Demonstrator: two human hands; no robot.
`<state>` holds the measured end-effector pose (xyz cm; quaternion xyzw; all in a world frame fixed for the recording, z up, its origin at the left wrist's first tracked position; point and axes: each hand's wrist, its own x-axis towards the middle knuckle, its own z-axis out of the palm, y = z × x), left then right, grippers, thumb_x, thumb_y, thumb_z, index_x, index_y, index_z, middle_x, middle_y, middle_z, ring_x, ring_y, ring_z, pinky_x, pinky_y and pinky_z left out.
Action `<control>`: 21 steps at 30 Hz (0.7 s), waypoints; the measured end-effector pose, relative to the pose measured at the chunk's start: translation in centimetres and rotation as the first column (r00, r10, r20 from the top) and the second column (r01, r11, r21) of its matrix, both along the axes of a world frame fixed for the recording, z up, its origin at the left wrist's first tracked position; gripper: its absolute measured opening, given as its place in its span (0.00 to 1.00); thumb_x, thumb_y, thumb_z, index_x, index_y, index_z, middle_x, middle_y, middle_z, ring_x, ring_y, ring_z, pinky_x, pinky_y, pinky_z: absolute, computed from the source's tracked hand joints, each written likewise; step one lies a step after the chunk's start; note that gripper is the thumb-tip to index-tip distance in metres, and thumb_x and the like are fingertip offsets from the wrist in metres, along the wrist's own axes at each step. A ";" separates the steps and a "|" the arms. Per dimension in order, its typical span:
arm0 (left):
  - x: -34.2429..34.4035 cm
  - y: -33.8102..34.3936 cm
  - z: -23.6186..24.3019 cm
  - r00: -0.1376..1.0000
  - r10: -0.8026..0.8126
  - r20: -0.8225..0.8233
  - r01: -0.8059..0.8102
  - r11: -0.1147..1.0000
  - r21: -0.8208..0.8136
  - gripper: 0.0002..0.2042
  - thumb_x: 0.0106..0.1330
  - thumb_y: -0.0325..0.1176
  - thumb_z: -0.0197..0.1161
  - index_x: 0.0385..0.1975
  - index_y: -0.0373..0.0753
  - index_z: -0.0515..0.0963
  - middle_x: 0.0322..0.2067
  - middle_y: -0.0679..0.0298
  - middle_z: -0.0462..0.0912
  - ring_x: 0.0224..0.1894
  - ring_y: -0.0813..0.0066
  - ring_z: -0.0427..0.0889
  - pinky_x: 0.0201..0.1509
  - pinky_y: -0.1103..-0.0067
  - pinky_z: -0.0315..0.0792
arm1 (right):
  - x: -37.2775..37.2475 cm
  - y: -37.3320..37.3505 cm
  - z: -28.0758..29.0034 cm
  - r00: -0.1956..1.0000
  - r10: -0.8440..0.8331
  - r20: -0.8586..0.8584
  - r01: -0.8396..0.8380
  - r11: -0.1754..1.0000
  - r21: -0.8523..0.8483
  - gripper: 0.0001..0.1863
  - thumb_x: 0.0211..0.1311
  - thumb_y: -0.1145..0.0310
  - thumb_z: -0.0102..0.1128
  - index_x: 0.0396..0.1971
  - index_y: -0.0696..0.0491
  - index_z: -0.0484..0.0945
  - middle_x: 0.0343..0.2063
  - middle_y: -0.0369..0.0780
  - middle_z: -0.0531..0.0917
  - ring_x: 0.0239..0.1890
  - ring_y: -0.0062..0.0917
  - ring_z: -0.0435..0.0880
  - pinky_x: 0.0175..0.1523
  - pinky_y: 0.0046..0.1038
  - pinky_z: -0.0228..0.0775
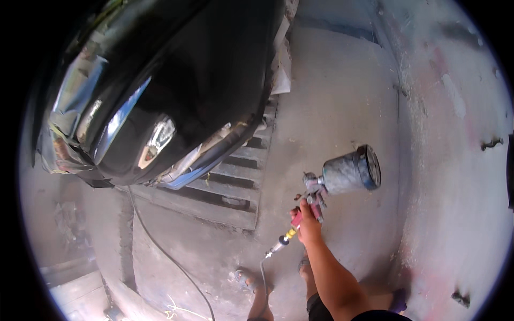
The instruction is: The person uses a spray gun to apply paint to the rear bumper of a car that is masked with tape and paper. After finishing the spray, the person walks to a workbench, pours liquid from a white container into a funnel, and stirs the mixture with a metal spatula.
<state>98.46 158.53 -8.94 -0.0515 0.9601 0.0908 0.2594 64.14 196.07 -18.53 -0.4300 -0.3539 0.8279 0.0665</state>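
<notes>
My right hand [309, 224] is closed around the red handle of a spray gun [312, 199]. A large grey paint cup [347, 172] with a dark rim is attached to the gun and tilts to the right. Below the grip, a yellow fitting and a metal coupling [278, 245] join the gun to a thin air hose [263, 278], which runs down past my feet. The gun is apart from the glossy black car body [214, 69] at the upper left. My left hand is out of view.
Masking paper [282, 69] and tape edge the car panel, near a shiny lamp [158, 140]. Under the car lies a slotted floor grate [235, 184]. Another hose [160, 249] crosses the floor. A stained wall [450, 160] rises at the right. My feet [243, 278] stand near the lower edge.
</notes>
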 end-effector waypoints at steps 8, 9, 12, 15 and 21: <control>-3.5 5.2 4.0 0.999 0.018 0.045 -0.015 0.997 -0.070 0.11 0.53 0.41 0.60 0.19 0.41 0.73 0.23 0.55 0.77 0.28 0.52 0.76 0.32 0.60 0.67 | 0.4 2.4 12.2 0.725 0.679 -0.118 -0.616 0.715 0.329 0.07 0.58 0.67 0.60 0.32 0.54 0.77 0.29 0.32 0.80 0.30 0.17 0.77 0.35 0.22 0.68; -4.3 5.6 4.2 0.998 0.033 0.049 -0.030 0.997 -0.077 0.11 0.54 0.41 0.60 0.19 0.41 0.73 0.23 0.55 0.78 0.29 0.52 0.76 0.32 0.60 0.67 | 0.1 2.9 12.9 0.668 0.728 -0.154 -0.640 0.668 0.379 0.07 0.57 0.66 0.61 0.30 0.54 0.77 0.25 0.32 0.79 0.26 0.17 0.76 0.33 0.22 0.68; -6.7 6.2 4.3 0.998 0.048 0.041 -0.044 0.996 -0.083 0.11 0.55 0.41 0.59 0.20 0.41 0.74 0.24 0.55 0.78 0.29 0.52 0.76 0.33 0.60 0.67 | -2.2 4.6 13.2 0.594 0.786 -0.172 -0.666 0.601 0.442 0.07 0.56 0.66 0.61 0.28 0.54 0.76 0.22 0.32 0.78 0.25 0.17 0.76 0.32 0.23 0.68; -8.0 7.0 4.0 0.997 0.077 0.004 -0.077 0.995 -0.064 0.11 0.55 0.42 0.58 0.20 0.41 0.74 0.24 0.55 0.78 0.30 0.54 0.76 0.34 0.61 0.67 | -5.0 7.8 11.8 0.685 0.727 0.049 -0.687 0.622 0.376 0.09 0.54 0.65 0.62 0.28 0.53 0.73 0.19 0.33 0.78 0.22 0.17 0.76 0.26 0.22 0.68; -10.2 11.8 2.8 0.995 0.097 0.011 -0.096 0.991 -0.088 0.14 0.54 0.44 0.61 0.19 0.39 0.74 0.22 0.53 0.77 0.28 0.52 0.75 0.33 0.60 0.68 | -13.9 17.9 8.2 0.881 0.466 0.081 -0.462 0.812 0.356 0.10 0.57 0.63 0.61 0.30 0.54 0.75 0.24 0.35 0.77 0.21 0.19 0.77 0.23 0.19 0.68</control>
